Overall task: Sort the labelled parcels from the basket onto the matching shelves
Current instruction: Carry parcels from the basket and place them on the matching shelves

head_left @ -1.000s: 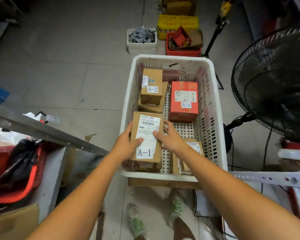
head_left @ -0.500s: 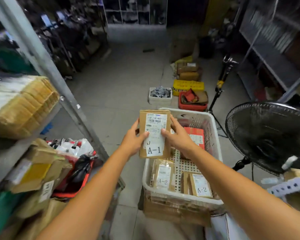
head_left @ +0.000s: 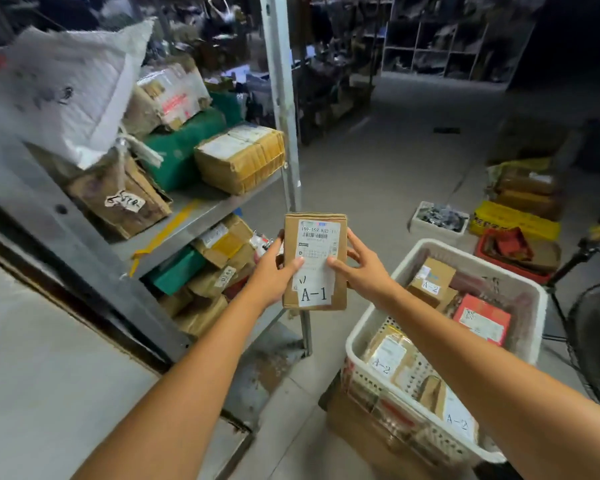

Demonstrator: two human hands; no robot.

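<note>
A brown cardboard parcel [head_left: 323,237] with a white shipping label and the tag A-1 is held upright at the centre of the view. My left hand [head_left: 274,271] grips its left edge, thumb on the label. My right hand [head_left: 361,268] grips its right edge, thumb on the label too. The white perforated basket [head_left: 368,327] stands on the floor at the lower right. It holds a brown A-2 box [head_left: 430,277], a red box [head_left: 482,318] and flat A-2 parcels [head_left: 388,351]. A grey metal shelf unit [head_left: 201,211] packed with parcels stands to the left.
A steel upright post [head_left: 281,98] rises just behind the held parcel. On the floor at the right are a white tub [head_left: 439,220], a yellow crate [head_left: 513,220] and a red crate [head_left: 516,254]. A black fan [head_left: 596,341] stands at the right edge. An aisle runs ahead.
Both hands lifted the A-1 parcel out of the basket and carried it left, and the view turned from the basket to the shelf unit. The grip is the same.
</note>
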